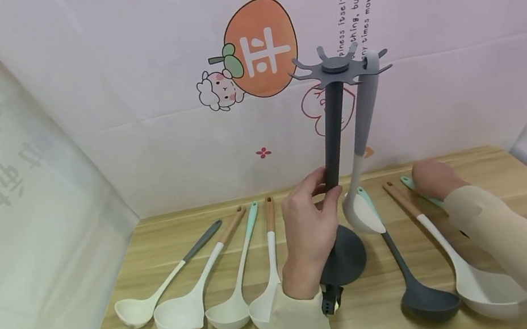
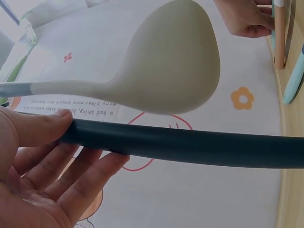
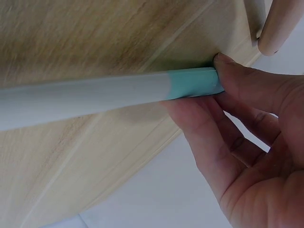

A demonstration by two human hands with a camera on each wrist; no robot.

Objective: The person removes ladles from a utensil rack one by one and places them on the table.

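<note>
My left hand (image 1: 307, 226) grips the dark pole (image 1: 334, 136) of an upright utensil stand, thumb and fingers around it. A hooked grey top (image 1: 335, 66) crowns the stand, and its round base (image 1: 343, 258) is partly behind the hand and sleeve. From one hook hangs a white ladle (image 2: 166, 57) with a grey handle, bowl downward, just right of the pole. Over at the right, my right hand (image 3: 256, 156) pinches the mint handle (image 3: 194, 81) of a white-shafted ladle near the wooden surface. The sleeve hides that ladle's bowl in the head view.
Left of the stand lie several white ladles, among them a grey-handled one (image 1: 134, 311) and a wood-handled one (image 1: 179, 319). To its right are a dark ladle (image 1: 427, 299) and a white ladle with a wooden handle (image 1: 490, 289). A printed cloth (image 1: 180, 160) stands behind.
</note>
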